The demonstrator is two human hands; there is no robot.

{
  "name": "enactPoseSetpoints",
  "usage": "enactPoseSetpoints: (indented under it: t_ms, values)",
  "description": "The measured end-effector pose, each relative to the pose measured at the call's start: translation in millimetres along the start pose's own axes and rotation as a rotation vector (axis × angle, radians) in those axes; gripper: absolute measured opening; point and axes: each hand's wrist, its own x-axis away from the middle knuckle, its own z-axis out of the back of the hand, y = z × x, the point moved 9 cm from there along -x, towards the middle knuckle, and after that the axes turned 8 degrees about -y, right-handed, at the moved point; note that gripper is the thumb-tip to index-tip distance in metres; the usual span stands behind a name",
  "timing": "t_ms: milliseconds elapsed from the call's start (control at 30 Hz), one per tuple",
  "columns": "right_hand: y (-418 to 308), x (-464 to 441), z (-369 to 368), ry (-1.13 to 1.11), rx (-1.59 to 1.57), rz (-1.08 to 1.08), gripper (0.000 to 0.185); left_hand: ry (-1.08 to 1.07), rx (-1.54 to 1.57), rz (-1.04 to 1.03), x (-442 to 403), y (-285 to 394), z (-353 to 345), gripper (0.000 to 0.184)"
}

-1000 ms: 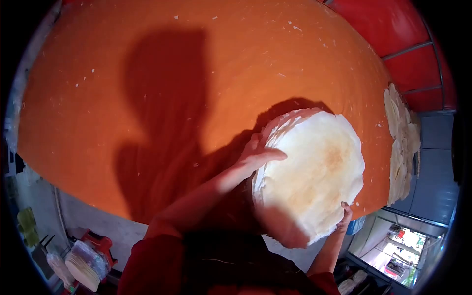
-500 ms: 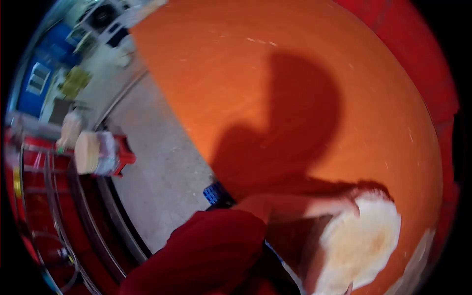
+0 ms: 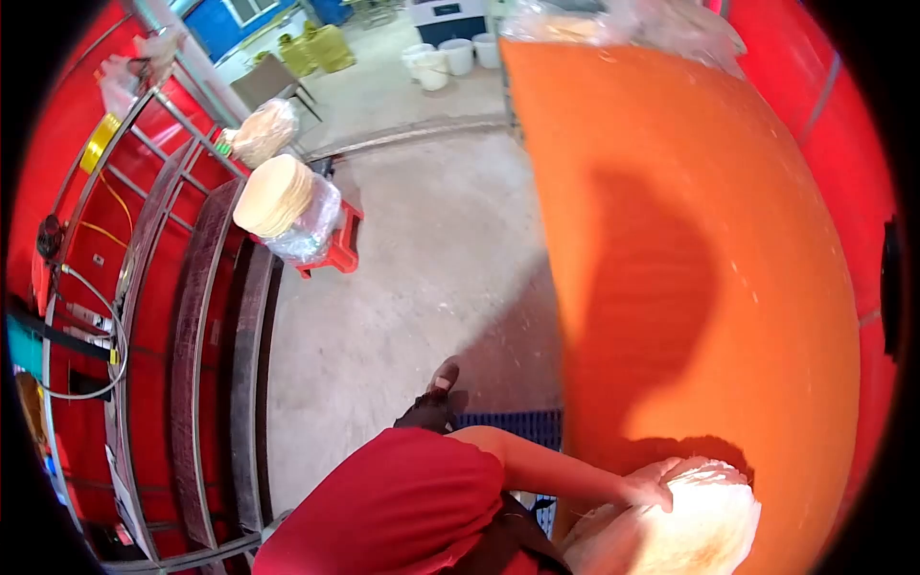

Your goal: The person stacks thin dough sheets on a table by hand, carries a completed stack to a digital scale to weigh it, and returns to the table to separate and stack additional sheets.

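Observation:
My left hand reaches out from a red sleeve at the bottom and is closed on the rim of a stack of thin pale sheets. The stack is roughly round, whitish with a tan middle, and ragged at the edge. It is held over the near end of the orange table, its lower part cut off by the frame. I cannot make out whether it rests on the surface. My right hand is out of view.
On the left, a red stool bears a plastic-wrapped stack of cream round sheets. Metal racks stand along the red wall. White buckets are at the back, and clear plastic covers the table's far end.
My view has swung left and up, showing more floor, racks and stool. My left hand keeps its hold on the pale stack, which sits lower in view. The right thumb tip has left the frame.

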Motion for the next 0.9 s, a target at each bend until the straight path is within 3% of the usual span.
enactPoseSetpoints:
  t_ms: [100, 200, 267, 333, 433, 500, 567, 633, 700, 767, 800, 833, 900]
  values:
    - [-21.1, -36.9, -96.5, -0.045, 0.059, 0.006, 0.046, 0.094, 0.091, -0.251, 23.8, 59.6, 101.1, 0.074]
    - [-42.7, -73.1, -204.0, -0.049, 0.112, 0.031, 0.048, 0.089, 0.098, -0.303, 60.7, 129.2, 209.5, 0.076]
    - [-61.0, -92.9, -274.7, -0.051, 0.148, 0.040, 0.049, 0.157, -0.022, -0.482, 94.2, 196.6, 297.5, 0.079]
    - [-80.4, -107.7, -343.5, -0.066, 0.185, 0.037, 0.050, 0.204, 0.116, -0.482, 127.2, 244.5, 368.2, 0.077]
    - [-114.3, -130.4, -434.2, -0.127, 0.187, 0.036, 0.051, 0.281, 0.038, -0.733, 187.7, 342.5, 468.4, 0.075]
    - [-137.3, -148.7, -485.4, -0.198, 0.188, 0.044, 0.053, 0.461, 0.027, -0.614, 241.8, 391.5, 525.8, 0.077]
    - [-157.5, -172.0, -545.6, -0.298, 0.202, 0.108, 0.054, 0.526, -0.033, -0.789, 287.2, 436.6, 584.9, 0.073]
    - [-172.0, -174.8, -657.3, -0.411, 0.208, 0.341, 0.053, 0.592, 0.076, -0.831, 338.8, 475.1, 628.1, 0.069]
    - [-175.8, -205.0, -781.8, -0.707, 0.165, 0.178, 0.050, 0.674, 0.210, -0.843, 389.8, 509.2, 669.8, 0.066]
    - [-176.7, -251.7, -880.8, -0.879, 0.157, -0.065, 0.043, 0.806, 0.091, -0.915, 440.5, 542.8, 721.3, 0.059]
    - [-179.4, -298.4, -918.6, -0.872, 0.237, -0.020, 0.038, 0.886, 0.163, -0.946, 463.2, 546.8, 762.0, 0.053]
    - [-181.9, -345.0, -955.9, -0.862, 0.318, 0.025, 0.033, 0.794, 0.058, -0.962, 484.0, 576.1, 774.3, 0.050]
    - [-150.7, -361.9, -1076.2, -1.080, 0.294, -0.414, 0.032, 0.997, 0.017, -1.010, 546.2, 614.9, 785.9, 0.046]
